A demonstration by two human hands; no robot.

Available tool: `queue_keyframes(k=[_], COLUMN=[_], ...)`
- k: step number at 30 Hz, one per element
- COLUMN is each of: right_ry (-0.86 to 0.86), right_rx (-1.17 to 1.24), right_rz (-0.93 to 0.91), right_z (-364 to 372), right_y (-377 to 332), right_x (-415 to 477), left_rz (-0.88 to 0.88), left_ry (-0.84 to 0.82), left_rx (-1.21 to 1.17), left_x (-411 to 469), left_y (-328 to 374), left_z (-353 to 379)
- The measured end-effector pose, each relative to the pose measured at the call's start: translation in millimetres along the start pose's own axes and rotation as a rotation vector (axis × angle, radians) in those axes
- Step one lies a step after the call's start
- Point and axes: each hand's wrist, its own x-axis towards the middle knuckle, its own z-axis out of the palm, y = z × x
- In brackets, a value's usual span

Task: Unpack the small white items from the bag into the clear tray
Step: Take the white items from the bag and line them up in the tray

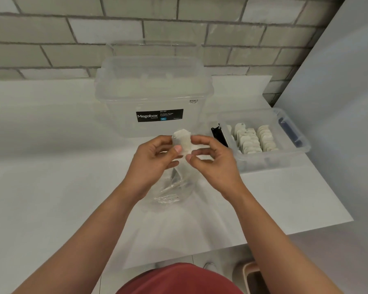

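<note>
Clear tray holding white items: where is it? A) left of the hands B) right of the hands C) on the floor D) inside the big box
B: the clear tray sits on the counter, right of the right hand pinching a white item.

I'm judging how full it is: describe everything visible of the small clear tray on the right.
The clear tray is a low, rectangular, lidless bin of see-through plastic, flat on the white counter, right of the Megabox container. A black latch sits at its left end, a blue latch at its right. Rows of small white items stand on edge inside.
</note>
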Motion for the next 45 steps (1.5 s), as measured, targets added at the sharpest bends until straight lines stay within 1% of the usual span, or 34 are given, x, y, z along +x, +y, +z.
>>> queue_keyframes(k=[2,4,6,8,11,15,18,20,21,23,26,29,32,34,38,41,43,45], right_ry=[0.041,0.019,-0.024,-0.050,-0.051,-0.055,-0.117,-0.151,-0.139,-0.059,0.082,0.183,0.204,0.155,-0.037,-0.145,-0.200,-0.218], right_rx=[-0.062,-0.100,-0.168,-0.227,-0.230,-0.326,-0.354,-0.395,-0.408,-0.392,-0.401,-0.538,-0.688,-0.762,-0.907,-0.977,-1.028,-1.065], right_rz=[-0.113,-0.196,-0.235,-0.246,-0.229,-0.252,-0.193,-0.193,-0.202,-0.212,-0.207,-0.212,-0.196,-0.158,-0.068,-0.021,-0.005,0.019], right_z=[-12.4,-23.3,-32.6,-41.6,-54.5,-72.4,-91.9,-108.8,-118.7,-142.4,-181.0,-214.0,-233.1,-238.0,-233.8,-226.4,-221.7,-218.2], right_y=[-5.5,-10.7,-12.7,-10.5,-8.5,-11.5,-16.2,-20.5,-23.3,-27.7,-30.7,-27.6,-17.1,-6.8,15.8,30.9,39.2,47.0], right_x=[2.4,7.0,12.4,17.0,19.2,19.0,21.6,24.3,26.7,34.8,53.2,74.2,97.7,113.8,139.7,154.4,161.9,166.4], left_rz=[0.020,0.026,0.022,0.018,0.005,-0.010,-0.016,-0.032,-0.040,-0.045,-0.038,-0.030,-0.028,-0.031,-0.019,-0.013,-0.008,-0.005], left_ry=[-0.001,-0.002,-0.005,-0.007,0.005,0.012,0.006,0.008,0.014,0.032,0.049,0.051,0.069,0.074,0.111,0.138,0.148,0.161], left_rx=[0.062,0.095,0.099,0.094,0.061,0.057,0.034,-0.006,-0.033,-0.062,-0.014,0.058,0.069,0.079,0.103,0.130,0.133,0.135], left_x=[0.5,0.9,1.8,2.8,4.1,7.1,10.2,13.9,16.1,20.6,24.9,28.0,30.1,30.8,31.6,31.0,29.7,28.1], left_y=[1.8,4.5,6.7,7.7,7.1,5.0,4.6,3.8,3.3,2.4,1.7,0.4,-0.8,-1.0,-0.8,-1.3,-1.3,-1.0], left_z=[4.8,11.7,20.0,28.4,39.1,54.3,65.2,71.3,73.9,77.9,82.3,88.2,94.9,98.4,99.0,96.7,95.7,94.7])
